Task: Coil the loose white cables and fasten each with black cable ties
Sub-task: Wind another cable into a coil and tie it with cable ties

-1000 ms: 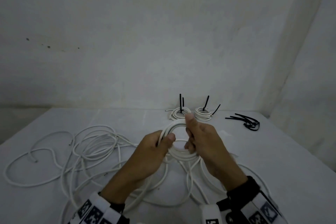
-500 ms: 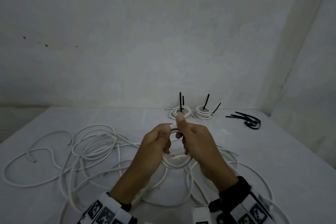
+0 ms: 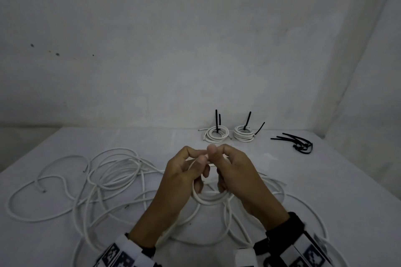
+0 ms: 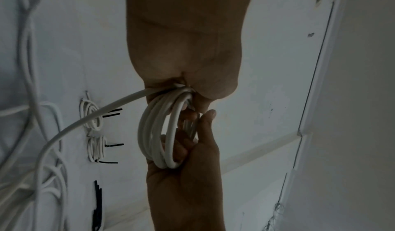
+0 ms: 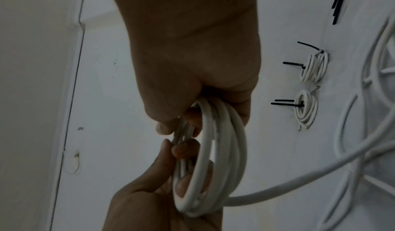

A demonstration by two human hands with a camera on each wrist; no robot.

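Note:
A small coil of white cable (image 3: 210, 200) hangs between both hands above the table (image 3: 325, 180). My left hand (image 3: 196, 161) grips its upper left side, thumb pressed on the top strands. My right hand (image 3: 217, 158) grips the upper right side, thumb tip up against the left thumb. In the left wrist view the coil (image 4: 153, 133) shows several turns with one tail running off to the left. The right wrist view shows the coil (image 5: 226, 150) held by fingers from both sides. Loose white cable (image 3: 112, 175) sprawls to the left and under the hands.
Two tied coils (image 3: 216, 134) (image 3: 244, 134) with black tie tails sticking up sit at the table's back edge. A heap of loose black cable ties (image 3: 297, 144) lies at the back right. Walls close the back and right sides.
The hands have drawn together and their thumbs now meet on top of the coil. The ring, earlier upright and open between them, is now partly hidden and hangs lower.

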